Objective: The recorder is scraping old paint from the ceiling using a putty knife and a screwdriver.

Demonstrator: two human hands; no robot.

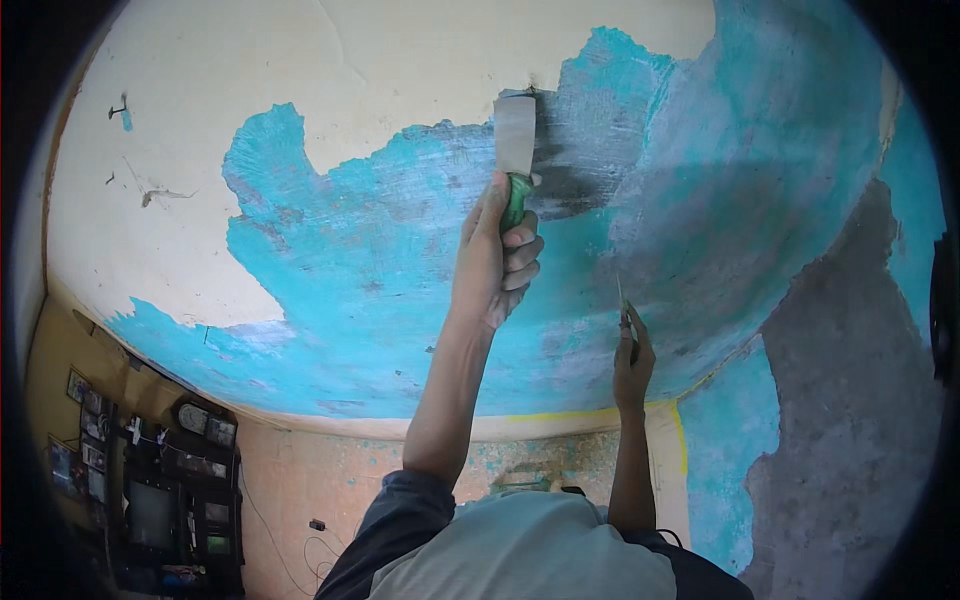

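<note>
My left hand [500, 245] is closed around the green handle of a putty knife [515, 135]. Its broad, flat metal blade points up the wall, its tip at the ragged lower edge of the cream paint [420, 60]; whether it touches cannot be made out. Below that edge a turquoise layer [370, 260] lies bare, with a dark grey patch [590, 160] beside the blade. Lower and farther right, my right hand [633, 360] grips a thin-bladed tool [621, 290], seen nearly edge-on. Its exact kind is unclear, and my fingers hide most of its handle.
Several small dark hooks or nails [119, 108] stick out of the cream area at the upper left. A grey bare strip [850, 390] runs down the wall on the right. At lower left stands a dark shelf unit [155, 500] with a screen and clock; a cable [262, 510] trails beside it.
</note>
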